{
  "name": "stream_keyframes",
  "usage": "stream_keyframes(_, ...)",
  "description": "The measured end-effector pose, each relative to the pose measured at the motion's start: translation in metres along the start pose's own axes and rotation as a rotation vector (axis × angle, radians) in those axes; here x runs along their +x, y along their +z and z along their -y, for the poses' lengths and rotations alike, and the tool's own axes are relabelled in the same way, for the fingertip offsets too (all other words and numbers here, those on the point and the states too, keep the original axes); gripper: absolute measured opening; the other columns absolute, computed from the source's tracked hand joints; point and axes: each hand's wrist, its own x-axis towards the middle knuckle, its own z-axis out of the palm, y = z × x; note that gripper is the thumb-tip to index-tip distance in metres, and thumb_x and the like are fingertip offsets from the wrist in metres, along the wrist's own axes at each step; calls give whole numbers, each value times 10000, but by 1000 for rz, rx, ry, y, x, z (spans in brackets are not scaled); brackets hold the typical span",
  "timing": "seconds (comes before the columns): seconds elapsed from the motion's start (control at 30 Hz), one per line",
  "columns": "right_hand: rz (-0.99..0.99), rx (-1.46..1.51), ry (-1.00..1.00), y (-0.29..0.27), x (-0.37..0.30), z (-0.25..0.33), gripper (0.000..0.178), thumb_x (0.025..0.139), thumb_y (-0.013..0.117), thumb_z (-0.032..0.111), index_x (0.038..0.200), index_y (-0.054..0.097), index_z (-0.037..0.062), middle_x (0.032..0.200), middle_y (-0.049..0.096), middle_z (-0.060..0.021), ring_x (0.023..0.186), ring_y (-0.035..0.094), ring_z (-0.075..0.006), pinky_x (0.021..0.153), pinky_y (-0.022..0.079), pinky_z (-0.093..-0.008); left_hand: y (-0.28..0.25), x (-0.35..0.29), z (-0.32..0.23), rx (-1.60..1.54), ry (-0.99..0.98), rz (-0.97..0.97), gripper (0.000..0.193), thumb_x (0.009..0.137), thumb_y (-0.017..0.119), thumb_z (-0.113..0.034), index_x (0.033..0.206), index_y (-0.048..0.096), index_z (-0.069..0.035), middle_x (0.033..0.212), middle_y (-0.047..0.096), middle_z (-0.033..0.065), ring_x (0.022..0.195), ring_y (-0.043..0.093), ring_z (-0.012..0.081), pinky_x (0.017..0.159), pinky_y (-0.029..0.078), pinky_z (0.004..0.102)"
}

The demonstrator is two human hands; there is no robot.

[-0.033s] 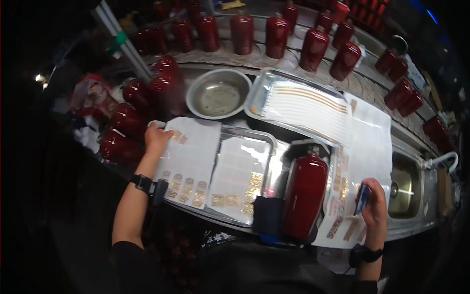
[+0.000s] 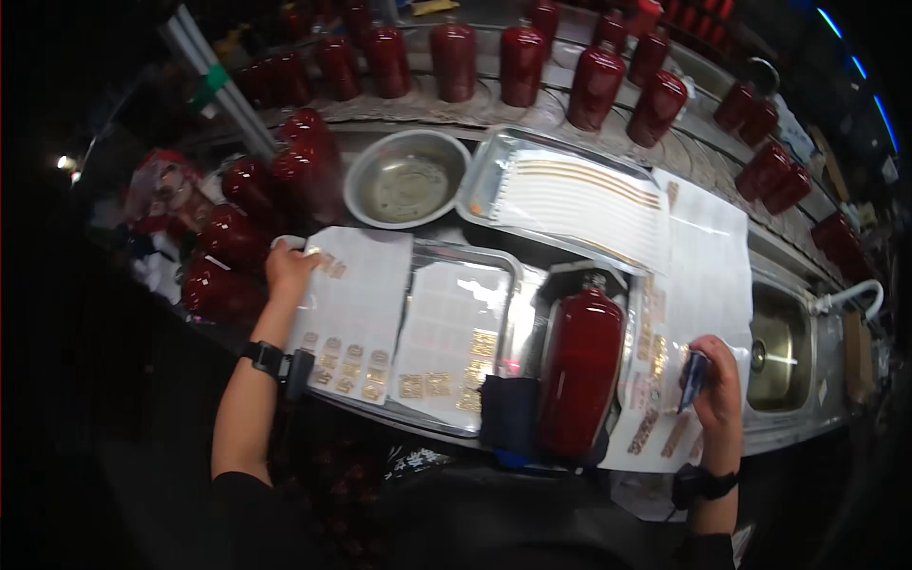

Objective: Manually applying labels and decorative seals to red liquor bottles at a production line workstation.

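My left hand (image 2: 288, 274) is closed at the upper left corner of a white decal sheet (image 2: 356, 294), its thumb lying on the paper. Rows of gold decals mark that sheet, which overlaps a metal tray (image 2: 516, 285). A second decal sheet (image 2: 432, 332) lies in this tray. In my right hand (image 2: 719, 388) is a small flat dark blue piece, perhaps a scraper (image 2: 693, 378). It is held above a long white sheet (image 2: 708, 256) with gold and dark decals. Between my hands a glossy dark red bottle (image 2: 581, 370) lies in a dark-lined holder, beside a dark cloth (image 2: 510, 418).
A round metal basin (image 2: 353, 190) and a tray (image 2: 484, 180) with a gold-striped sheet stand behind. Several red bottles line the conveyor (image 2: 484, 109); more cluster at left (image 2: 223, 290). A sink (image 2: 798, 399) with a white faucet (image 2: 855, 294) is at right.
The whole scene has shifted slightly left and up in the view. Both hands keep the same places relative to the sheets and the bottle.
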Motion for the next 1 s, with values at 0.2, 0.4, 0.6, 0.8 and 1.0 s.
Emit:
stream_keyframes(0.2,157,-519,-228,71,-45,15,299,807,739,165,1082,691,59,848,616,11,661,503,-37,589,421,-211,-28,-14,-43,-19,142,-159,218,803,678,-49,1020,668,-26,824,683,122,721,656,223,701,514,347)
stream_keyframes(0.4,511,-1135,-632,93,-72,7,1216,564,900,481,1537,287,86,969,623,-158,709,568,-294,607,462,-406,-50,-91,-120,-290,364,120,269,818,677,9,1086,665,18,798,661,71,724,606,146,713,495,291)
stream_keyframes(0.6,490,-1078,-637,89,-68,-15,1277,506,906,353,1554,236,62,865,581,-146,670,555,-302,609,469,-417,-74,-163,-202,-380,668,309,280,809,703,15,1088,683,-4,830,681,87,784,622,187,749,486,298)
stream_keyframes(0.8,482,-1084,-651,95,-74,6,1236,493,902,318,1543,290,93,843,570,-133,654,574,-304,572,476,-402,-79,-179,-232,-425,777,371,288,812,705,33,1097,680,8,814,686,71,778,623,138,748,481,267)
stream_keyframes(1.0,511,-1017,-1083,139,-84,9,851,673,808,288,1440,475,134,907,629,-108,551,559,-242,492,464,-360,-74,-187,-232,-538,651,348,306,793,712,39,1092,697,-22,806,689,96,756,641,190,723,491,297)
